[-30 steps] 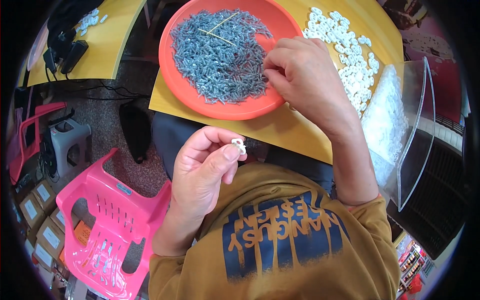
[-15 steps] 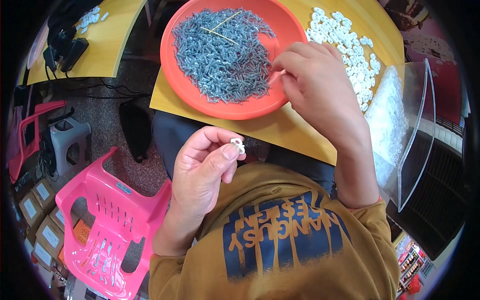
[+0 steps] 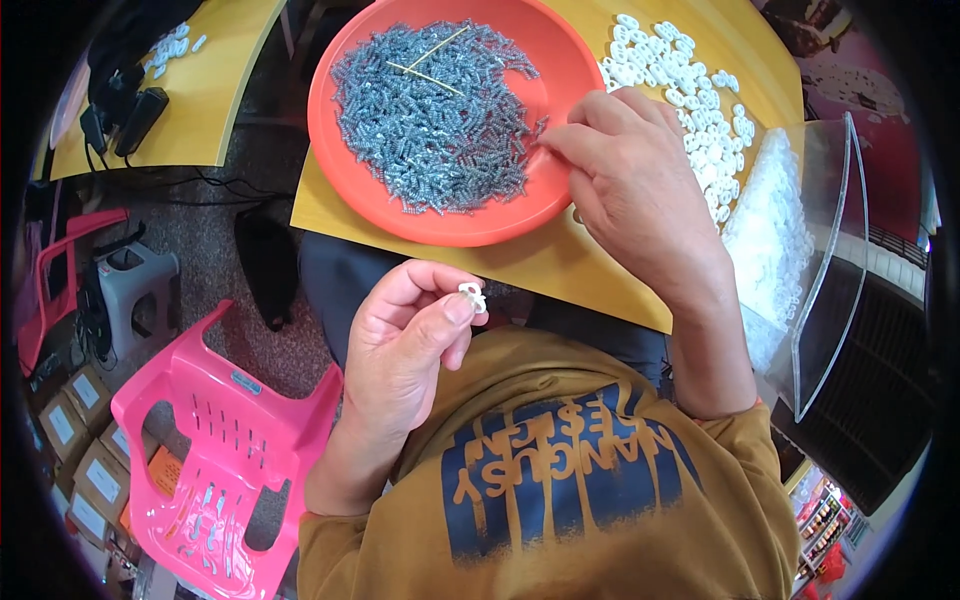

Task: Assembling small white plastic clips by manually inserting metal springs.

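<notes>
My left hand (image 3: 405, 340) is closed in a pinch, with a small white plastic piece with oval openings (image 3: 472, 292) between thumb and forefinger, held above my lap. Over the right side of a round red-orange basin (image 3: 560, 170) is my right hand (image 3: 640, 175). Its thumb and forefinger are pressed together on what looks like one small metal spring (image 3: 541, 127), partly covered by the fingertips. A heap of small silvery coil springs (image 3: 430, 120) fills much of the basin, and two thin tan sticks (image 3: 425, 76) lie on top.
White oval plastic pieces (image 3: 705, 125) are spread over the yellow table (image 3: 630, 290) right of the basin. Beyond them a clear tray (image 3: 815, 250) holds a pile of translucent parts (image 3: 765, 240). A pink plastic chair (image 3: 215, 400) stands at lower left, near cardboard boxes (image 3: 100, 480).
My right fingertips have shifted slightly left in the basin and closed at the edge of the spring heap. My left hand keeps the white piece in nearly the same place.
</notes>
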Available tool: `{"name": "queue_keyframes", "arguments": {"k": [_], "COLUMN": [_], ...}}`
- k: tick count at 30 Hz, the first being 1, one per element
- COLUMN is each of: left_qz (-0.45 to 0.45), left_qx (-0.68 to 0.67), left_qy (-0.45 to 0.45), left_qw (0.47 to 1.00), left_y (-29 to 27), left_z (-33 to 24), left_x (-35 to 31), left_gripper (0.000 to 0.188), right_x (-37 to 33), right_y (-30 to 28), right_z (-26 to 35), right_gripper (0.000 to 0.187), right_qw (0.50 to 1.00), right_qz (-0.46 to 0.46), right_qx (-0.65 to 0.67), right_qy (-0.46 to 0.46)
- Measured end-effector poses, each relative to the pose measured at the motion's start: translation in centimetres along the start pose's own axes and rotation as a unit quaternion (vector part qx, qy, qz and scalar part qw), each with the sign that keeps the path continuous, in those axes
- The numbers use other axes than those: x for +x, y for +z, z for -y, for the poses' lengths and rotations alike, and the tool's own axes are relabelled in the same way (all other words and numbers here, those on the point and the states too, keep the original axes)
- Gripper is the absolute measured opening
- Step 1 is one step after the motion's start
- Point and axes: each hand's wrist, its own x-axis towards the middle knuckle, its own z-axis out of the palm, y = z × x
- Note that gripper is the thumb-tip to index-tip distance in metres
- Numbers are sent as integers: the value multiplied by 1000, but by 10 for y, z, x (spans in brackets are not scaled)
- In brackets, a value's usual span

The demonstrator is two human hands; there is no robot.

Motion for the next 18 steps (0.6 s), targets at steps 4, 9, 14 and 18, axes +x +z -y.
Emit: {"name": "queue_keyframes", "arguments": {"k": [4,9,14,18], "left_qz": [4,1,-5,1], "left_qx": [-2,1,7,0], "left_qy": [0,-3,-1,2], "left_qw": [1000,1000,1000,1000], "left_y": [1,1,0,-2], "left_z": [1,0,0,0], "left_x": [0,0,-1,-3], "left_gripper": [15,15,14,14], "right_x": [4,11,20,27], "right_y": [1,2,4,13], "right_z": [0,1,0,-6], "right_gripper": [10,5,7,8], "right_qw": [1000,1000,998,997], "right_qz": [-1,-12,25,22], "right_qx": [-6,-10,-53,-56], "right_qy": [-6,-9,-7,-41]}}
